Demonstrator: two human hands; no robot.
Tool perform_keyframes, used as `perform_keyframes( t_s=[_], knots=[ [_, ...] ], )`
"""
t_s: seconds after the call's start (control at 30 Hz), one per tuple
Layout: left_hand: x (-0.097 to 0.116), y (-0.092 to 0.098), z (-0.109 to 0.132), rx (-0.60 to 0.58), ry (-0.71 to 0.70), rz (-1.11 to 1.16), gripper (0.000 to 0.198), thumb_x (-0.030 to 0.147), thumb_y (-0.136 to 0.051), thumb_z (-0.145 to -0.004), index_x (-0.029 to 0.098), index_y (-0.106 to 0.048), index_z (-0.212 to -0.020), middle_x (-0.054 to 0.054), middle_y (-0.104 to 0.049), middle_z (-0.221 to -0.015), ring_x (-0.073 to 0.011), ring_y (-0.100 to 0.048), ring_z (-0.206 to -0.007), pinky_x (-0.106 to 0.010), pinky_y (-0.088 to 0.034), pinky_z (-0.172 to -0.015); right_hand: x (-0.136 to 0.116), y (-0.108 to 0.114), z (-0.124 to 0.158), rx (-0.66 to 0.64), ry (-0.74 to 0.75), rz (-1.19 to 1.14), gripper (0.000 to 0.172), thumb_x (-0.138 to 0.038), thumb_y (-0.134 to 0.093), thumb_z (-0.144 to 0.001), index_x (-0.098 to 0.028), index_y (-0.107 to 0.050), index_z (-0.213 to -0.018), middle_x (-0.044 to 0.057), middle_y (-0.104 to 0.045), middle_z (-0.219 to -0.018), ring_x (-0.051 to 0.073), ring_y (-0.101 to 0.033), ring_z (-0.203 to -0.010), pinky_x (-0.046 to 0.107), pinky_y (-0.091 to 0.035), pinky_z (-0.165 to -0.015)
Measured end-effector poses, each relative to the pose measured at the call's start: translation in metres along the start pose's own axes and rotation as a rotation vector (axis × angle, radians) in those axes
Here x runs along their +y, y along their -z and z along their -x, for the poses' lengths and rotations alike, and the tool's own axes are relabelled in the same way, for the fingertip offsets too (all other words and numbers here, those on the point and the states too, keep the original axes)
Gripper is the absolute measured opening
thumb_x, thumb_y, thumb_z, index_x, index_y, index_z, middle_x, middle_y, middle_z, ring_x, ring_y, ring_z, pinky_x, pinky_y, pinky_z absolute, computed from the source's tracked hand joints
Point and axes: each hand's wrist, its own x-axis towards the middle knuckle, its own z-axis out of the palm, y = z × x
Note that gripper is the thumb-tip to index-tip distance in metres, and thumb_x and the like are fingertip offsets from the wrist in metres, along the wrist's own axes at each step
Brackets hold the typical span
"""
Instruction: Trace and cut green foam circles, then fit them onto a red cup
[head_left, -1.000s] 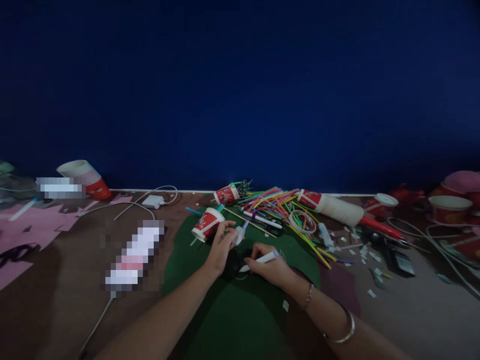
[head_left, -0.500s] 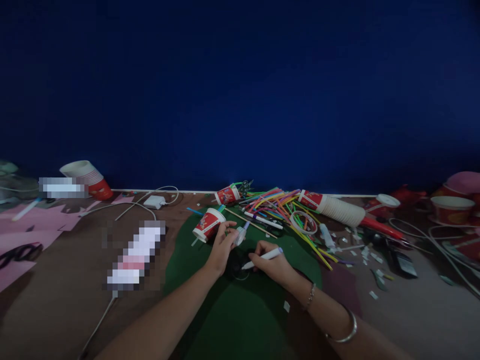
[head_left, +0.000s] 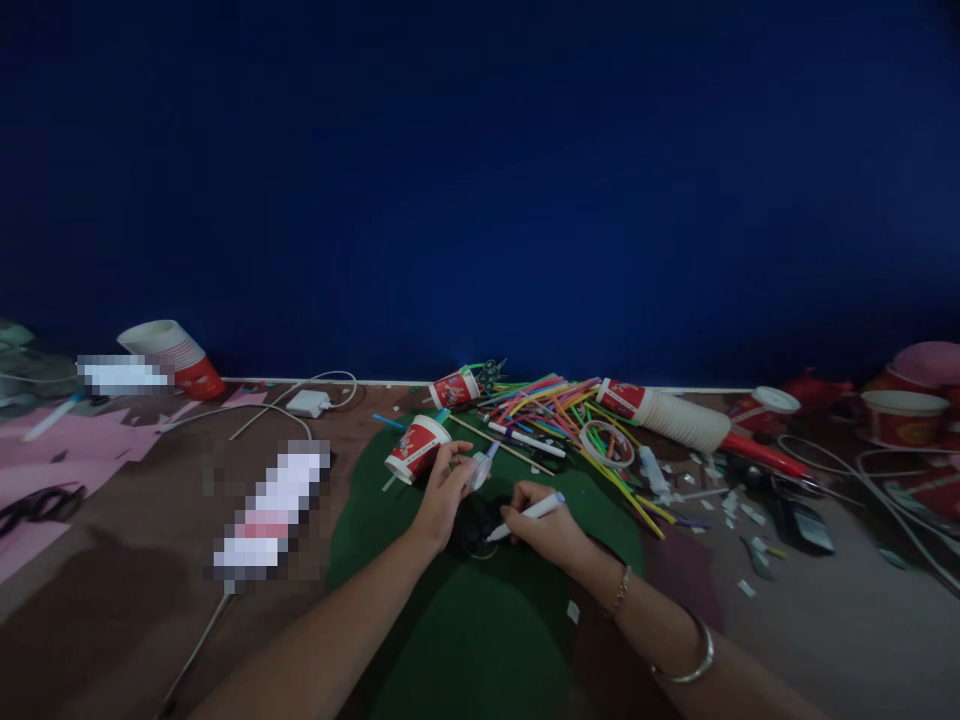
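Note:
My right hand [head_left: 546, 530] is closed round a white marker pen [head_left: 526, 515], its tip down at a small dark piece [head_left: 480, 525] lying on the green sheet [head_left: 465, 630]. My left hand [head_left: 444, 495] rests beside that dark piece, fingers curled and pressing it down; whether it grips anything is unclear. A red and white paper cup [head_left: 416, 447] lies on its side just beyond my left fingers, and a small white object [head_left: 480, 468] lies beside them.
A heap of coloured straws [head_left: 559, 410], a tape ring [head_left: 604, 444], a stack of cups [head_left: 664, 412] and paper scraps lie at the right. Cables, a white charger [head_left: 307, 403], pink paper [head_left: 52, 460] and scissors [head_left: 37, 502] lie at the left. The blue wall stands behind.
The marker's upper end has shifted slightly right and up as my right hand works over the dark piece. My left hand has stayed put.

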Motion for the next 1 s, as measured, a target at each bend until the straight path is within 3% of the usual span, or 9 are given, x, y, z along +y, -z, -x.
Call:
perform_keyframes(
  t_s=[1.0],
  knots=[
    [0.0042, -0.0014, 0.0007, -0.024, 0.011, 0.001, 0.029, 0.034, -0.058, -0.07, 0.024, -0.051, -0.096, 0.003, -0.053, -0.078, -0.0154, -0.061, -0.077, -0.025, -0.045, -0.067, -0.0042, -0.0006, 0.0031, 0.0, 0.008, 0.114, 0.018, -0.02, -0.054, -0.067, -0.021, -0.042, -0.054, -0.006, -0.052, -0.041, 0.009, -0.043, -0.039, 0.018, -0.029, -0.038]
  ],
)
